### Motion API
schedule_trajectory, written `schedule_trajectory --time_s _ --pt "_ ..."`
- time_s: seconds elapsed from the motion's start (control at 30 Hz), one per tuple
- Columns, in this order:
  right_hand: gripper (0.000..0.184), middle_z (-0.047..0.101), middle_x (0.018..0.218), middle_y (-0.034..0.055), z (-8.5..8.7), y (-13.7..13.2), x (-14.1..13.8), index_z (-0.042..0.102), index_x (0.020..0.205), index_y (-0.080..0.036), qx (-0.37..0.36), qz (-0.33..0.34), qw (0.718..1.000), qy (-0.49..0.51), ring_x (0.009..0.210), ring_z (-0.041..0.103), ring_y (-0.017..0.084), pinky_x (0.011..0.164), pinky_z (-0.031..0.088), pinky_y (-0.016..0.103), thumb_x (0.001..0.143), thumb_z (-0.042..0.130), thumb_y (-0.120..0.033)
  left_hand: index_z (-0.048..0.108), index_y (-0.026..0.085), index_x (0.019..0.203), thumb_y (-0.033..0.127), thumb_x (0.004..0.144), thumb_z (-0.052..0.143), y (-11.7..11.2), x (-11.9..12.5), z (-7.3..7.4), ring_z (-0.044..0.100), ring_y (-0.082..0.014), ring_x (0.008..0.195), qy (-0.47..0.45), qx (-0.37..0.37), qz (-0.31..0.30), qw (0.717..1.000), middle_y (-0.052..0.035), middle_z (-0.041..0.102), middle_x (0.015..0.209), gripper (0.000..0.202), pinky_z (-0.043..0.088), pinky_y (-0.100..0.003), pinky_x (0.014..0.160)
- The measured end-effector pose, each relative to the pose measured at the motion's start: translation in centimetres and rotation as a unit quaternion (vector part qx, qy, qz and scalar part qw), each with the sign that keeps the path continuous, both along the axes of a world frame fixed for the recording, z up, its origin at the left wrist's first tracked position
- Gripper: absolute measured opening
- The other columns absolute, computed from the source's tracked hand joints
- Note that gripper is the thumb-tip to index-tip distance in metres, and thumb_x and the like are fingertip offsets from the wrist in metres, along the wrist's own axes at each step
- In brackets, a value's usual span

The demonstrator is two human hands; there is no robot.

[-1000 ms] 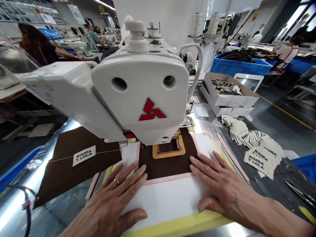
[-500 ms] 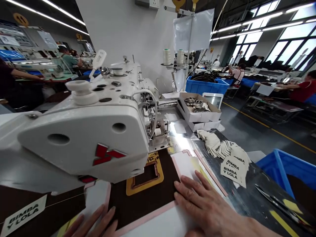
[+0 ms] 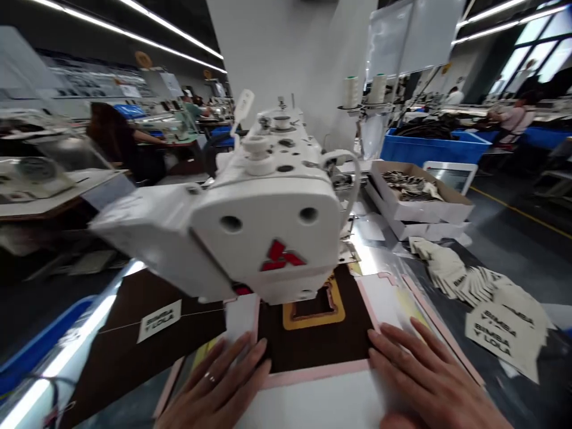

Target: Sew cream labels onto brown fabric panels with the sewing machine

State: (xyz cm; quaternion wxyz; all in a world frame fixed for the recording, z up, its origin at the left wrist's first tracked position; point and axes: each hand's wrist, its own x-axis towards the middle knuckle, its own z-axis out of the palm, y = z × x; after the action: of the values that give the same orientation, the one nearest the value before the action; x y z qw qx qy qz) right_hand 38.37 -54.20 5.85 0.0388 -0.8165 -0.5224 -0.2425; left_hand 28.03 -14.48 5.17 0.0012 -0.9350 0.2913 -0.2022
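Note:
My left hand (image 3: 214, 387) lies flat with fingers spread on the white, pink-edged template (image 3: 313, 399), its fingertips at the left edge of the dark brown fabric (image 3: 313, 345). My right hand (image 3: 429, 381) rests flat on the template's right side, fingers stretched toward the fabric's corner. Directly beyond my fingers stands the white sewing machine head (image 3: 263, 238) with a red logo. Under it a yellow rectangular clamp frame (image 3: 313, 310) sits on the brown fabric.
A brown fabric piece with a sewn "BIMBA Y LOLA" label (image 3: 159, 320) lies at the left. A fanned pile of cream labels (image 3: 487, 304) lies at the right. Behind it are white cardboard boxes (image 3: 420, 202) and a blue bin (image 3: 429, 146). People sit at other stations.
The view swung right and up, then back toward the machine. Both hands have stayed flat on the template beside the brown fabric.

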Motion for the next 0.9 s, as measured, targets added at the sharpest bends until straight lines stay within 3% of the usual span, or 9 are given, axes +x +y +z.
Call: schedule_trajectory --time_s 0.17,0.47,0.67,0.83,0.9 --pt "0.054 0.067 0.146 0.0063 -1.2 -0.4 0.6 0.07 0.138 -0.019 0.037 0.034 0.999 -0.019 0.129 0.067 0.029 0.135 0.019 0.045 0.104 0.063 -0.06 0.046 0.034 0.161 0.064 0.107 0.049 -1.3 -1.1 1.4 0.051 -0.0277 0.149 0.048 -0.019 0.064 0.997 -0.0023 0.059 0.156 0.062 0.03 -0.045 0.133" --pt "0.053 0.07 0.142 0.0053 -1.4 -0.4 0.5 0.071 0.137 -0.022 0.05 0.031 0.998 -0.01 0.128 0.068 0.029 0.13 0.032 0.044 0.1 0.07 -0.06 0.056 0.032 0.153 0.062 0.107 0.051 -1.5 -1.1 2.0 0.05 -0.0262 0.15 0.044 -0.029 0.051 0.997 -0.0016 0.059 0.156 0.055 0.03 -0.043 0.133" --pt "0.048 0.07 0.141 0.0065 -0.6 -0.1 0.3 0.073 0.132 -0.018 0.05 0.027 0.998 0.001 0.125 0.069 0.028 0.136 0.014 0.044 0.103 0.066 -0.057 0.058 0.029 0.15 0.06 0.108 0.05 -1.5 -1.1 1.7 0.05 -0.0263 0.151 0.039 -0.025 0.045 0.998 -0.0022 0.06 0.155 0.053 0.029 -0.043 0.134" --pt "0.05 0.072 0.139 0.0066 0.1 0.2 0.2 0.074 0.13 -0.018 0.042 0.017 0.999 -0.001 0.124 0.07 0.029 0.136 0.013 0.045 0.103 0.066 -0.059 0.057 0.025 0.15 0.073 0.103 0.05 -1.0 -0.3 2.5 0.05 -0.0258 0.15 0.023 -0.011 0.053 0.998 -0.0048 0.056 0.159 0.067 0.033 -0.039 0.131" --pt "0.049 0.073 0.137 0.0067 0.4 0.3 0.2 0.075 0.128 -0.019 0.042 0.018 0.999 -0.004 0.123 0.07 0.029 0.136 0.014 0.044 0.103 0.065 -0.059 0.055 0.021 0.151 0.067 0.104 0.055 -0.7 0.8 3.2 0.05 -0.0244 0.15 0.014 0.015 0.062 0.998 -0.0053 0.053 0.162 0.066 0.038 -0.034 0.127"
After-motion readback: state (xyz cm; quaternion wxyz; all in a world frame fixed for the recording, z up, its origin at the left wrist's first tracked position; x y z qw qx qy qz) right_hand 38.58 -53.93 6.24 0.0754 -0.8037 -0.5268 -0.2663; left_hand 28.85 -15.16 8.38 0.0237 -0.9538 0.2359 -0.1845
